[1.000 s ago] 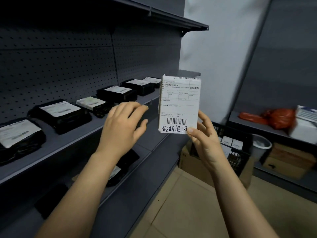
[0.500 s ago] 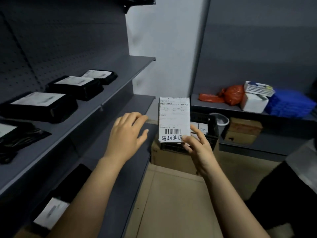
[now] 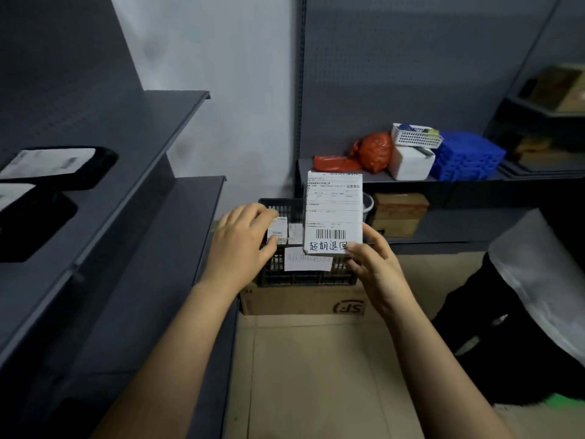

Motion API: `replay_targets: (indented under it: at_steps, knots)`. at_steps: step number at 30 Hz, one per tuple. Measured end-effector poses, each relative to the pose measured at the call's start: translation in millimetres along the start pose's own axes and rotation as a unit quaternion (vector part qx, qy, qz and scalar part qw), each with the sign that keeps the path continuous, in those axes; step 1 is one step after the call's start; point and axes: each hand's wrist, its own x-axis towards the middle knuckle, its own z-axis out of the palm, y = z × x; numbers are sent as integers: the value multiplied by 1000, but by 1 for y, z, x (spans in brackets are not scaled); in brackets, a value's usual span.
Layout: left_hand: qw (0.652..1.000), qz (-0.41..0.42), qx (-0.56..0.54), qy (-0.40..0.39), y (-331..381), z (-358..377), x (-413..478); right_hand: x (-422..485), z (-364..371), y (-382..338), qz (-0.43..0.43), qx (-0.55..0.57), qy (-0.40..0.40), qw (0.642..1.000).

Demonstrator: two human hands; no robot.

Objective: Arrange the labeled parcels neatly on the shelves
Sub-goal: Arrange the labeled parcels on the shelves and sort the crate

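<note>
The upper left shelf (image 3: 152, 122) carries two black parcels (image 3: 63, 163) with white labels, lying flat one behind the other, and a second shelf (image 3: 196, 198) sits below it. On the back shelf (image 3: 459, 185) a red bag (image 3: 373, 152), a white box (image 3: 411, 163) and a stack of blue crates (image 3: 465, 160) stand side by side, with brown cardboard boxes (image 3: 400, 213) on the lower shelf (image 3: 443, 223) underneath. A cardboard carton (image 3: 300, 301) rests on the tan floor (image 3: 316, 375) by the left shelving.
</note>
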Motion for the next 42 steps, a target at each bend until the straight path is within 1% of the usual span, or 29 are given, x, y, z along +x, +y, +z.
replay_targets:
  at_steps: [4,10,17,23,29,32,36,42]
  knots:
    - [1000,7,-11,-12,-4,47,48,60,-18,-3,7,12,13,1000]
    - [1000,-2,-5,-6,-10,115,129,168,-41,-16,5,12,2,1000]
    - [999,-20,-4,-24,-25,175,191,264,-55,-22,32,25,-17,999]
    - [999,-26,-5,-43,-60,231,237,341,-53,-5,57,18,3,998]
    - [998,-5,-20,-60,-120,302,292,431,-35,19,73,9,17,997]
    - [996,7,-33,-82,-157,338,317,477,-22,32,82,2,40,996]
    - [990,19,-46,-135,-204,385,338,529,-8,55,111,1,60,992]
    - [975,-6,-79,-206,-241,455,332,569,-1,104,176,-8,79,981]
